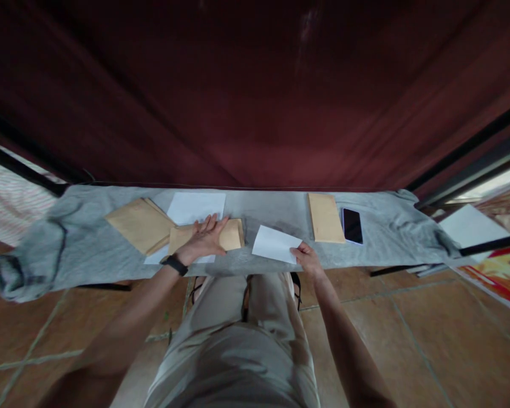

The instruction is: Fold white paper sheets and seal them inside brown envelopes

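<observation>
Left hand (204, 241) lies flat, fingers spread open, pressing an envelope (232, 237) onto the worktop (89, 249), over a white paper (198, 207). Right hand (308, 260) pinches the corner of a sheet (274, 243) lying just beside it. I'd call it early going: a stack (138, 224) of envelopes sits far left, and only a lone envelope (325, 217) rests apart by the phone (352, 225).

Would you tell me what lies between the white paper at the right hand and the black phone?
A brown envelope lies there on the grey cloth, in the head view.
</observation>
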Demonstrator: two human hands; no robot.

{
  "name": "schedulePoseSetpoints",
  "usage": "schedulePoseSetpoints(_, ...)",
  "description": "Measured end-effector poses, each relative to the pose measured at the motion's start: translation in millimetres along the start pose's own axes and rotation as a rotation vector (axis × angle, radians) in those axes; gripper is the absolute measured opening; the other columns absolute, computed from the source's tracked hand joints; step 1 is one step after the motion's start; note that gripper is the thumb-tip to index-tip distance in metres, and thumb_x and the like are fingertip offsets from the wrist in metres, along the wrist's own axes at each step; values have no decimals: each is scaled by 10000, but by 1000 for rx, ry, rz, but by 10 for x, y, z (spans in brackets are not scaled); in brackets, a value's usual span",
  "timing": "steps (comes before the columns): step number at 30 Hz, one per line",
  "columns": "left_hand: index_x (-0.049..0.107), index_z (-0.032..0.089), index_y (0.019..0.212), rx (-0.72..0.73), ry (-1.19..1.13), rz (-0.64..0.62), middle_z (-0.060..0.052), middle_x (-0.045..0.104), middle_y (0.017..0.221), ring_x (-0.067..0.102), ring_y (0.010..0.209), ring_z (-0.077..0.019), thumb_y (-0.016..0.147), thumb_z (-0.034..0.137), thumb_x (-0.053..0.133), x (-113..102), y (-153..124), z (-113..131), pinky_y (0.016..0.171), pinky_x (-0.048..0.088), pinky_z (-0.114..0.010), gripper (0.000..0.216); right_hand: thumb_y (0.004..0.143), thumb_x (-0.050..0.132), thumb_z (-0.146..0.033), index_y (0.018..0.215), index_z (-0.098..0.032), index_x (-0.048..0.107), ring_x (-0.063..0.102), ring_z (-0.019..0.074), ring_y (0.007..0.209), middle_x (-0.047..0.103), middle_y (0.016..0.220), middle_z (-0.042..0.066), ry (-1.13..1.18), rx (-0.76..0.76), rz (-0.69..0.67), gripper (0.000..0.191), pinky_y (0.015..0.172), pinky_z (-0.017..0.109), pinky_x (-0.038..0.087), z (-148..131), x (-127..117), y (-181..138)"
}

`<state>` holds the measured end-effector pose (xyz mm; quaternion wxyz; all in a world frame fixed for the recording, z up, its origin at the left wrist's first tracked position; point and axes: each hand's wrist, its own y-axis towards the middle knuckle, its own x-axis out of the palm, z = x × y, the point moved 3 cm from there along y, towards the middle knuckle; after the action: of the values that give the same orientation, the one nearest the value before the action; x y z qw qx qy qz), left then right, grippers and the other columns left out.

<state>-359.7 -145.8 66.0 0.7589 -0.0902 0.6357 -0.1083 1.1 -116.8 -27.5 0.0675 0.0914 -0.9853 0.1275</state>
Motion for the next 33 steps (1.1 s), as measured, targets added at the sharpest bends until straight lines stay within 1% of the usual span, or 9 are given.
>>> schedulePoseSetpoints(2,66,260,1654,27,47,-70,-207,119,1715,83,1584,-401,651,466,796,-5,47,-7,1222,78,-648,1258,646,792,-454,938,-239,741,719,215,763,783,846,14,30,-2,3,366,733,329,565,6,4,-2)
schedulePoseSetpoints(5,76,258,1653,73,71,-83,-203,237,1686,190,1559,-407,646,452,781,-19,66,32,1218,111,-656,1245,631,796,-460,934,-235,748,716,219,756,786,852,21,29,1,38,380,690,318,559,23,-4,0)
schedulePoseSetpoints(9,106,272,1649,104,63,-21,-179,353,1630,325,1500,-392,682,419,747,-36,25,41,1215,132,-666,1169,657,770,-462,946,-240,746,706,208,750,784,849,17,-11,-5,47,365,666,301,544,40,-10,8)
schedulePoseSetpoints(12,63,279,1651,138,16,44,-167,420,1585,392,1461,-361,724,410,713,-12,-9,9,1214,196,-632,1140,674,764,-421,977,-242,743,697,191,727,782,850,7,32,-14,36,353,670,289,536,30,10,9)
schedulePoseSetpoints(15,23,260,1652,173,-46,98,-169,455,1552,416,1445,-357,733,416,713,43,-37,-3,1206,247,-601,1160,656,770,-400,988,-233,737,691,194,713,778,845,11,87,-16,63,373,678,299,537,-3,53,11)
schedulePoseSetpoints(19,39,224,1650,226,-112,151,-180,479,1526,425,1435,-378,725,430,744,108,-81,61,1210,230,-615,1181,660,748,-436,992,-227,719,665,185,700,757,836,13,94,-49,125,394,667,296,524,-78,136,28)
schedulePoseSetpoints(24,71,214,1647,296,-97,224,-190,457,1546,409,1443,-400,726,428,762,145,-123,149,1218,194,-641,1171,701,671,-525,806,-216,680,525,142,583,633,658,-16,-98,-100,147,328,553,256,417,-180,248,78)
schedulePoseSetpoints(29,84,210,1643,304,-75,280,-193,494,1504,440,1422,-396,738,432,754,174,-139,157,1217,188,-663,1148,670,687,-476,602,-221,583,424,123,543,510,560,-36,-183,-108,86,284,525,250,324,-200,299,105)
schedulePoseSetpoints(33,85,205,1639,328,-39,303,-193,479,1521,435,1432,-385,734,371,753,188,-168,196,1225,171,-664,1137,693,679,-411,526,-225,496,396,123,534,431,525,-44,-257,-95,23,309,532,254,299,-202,277,111)
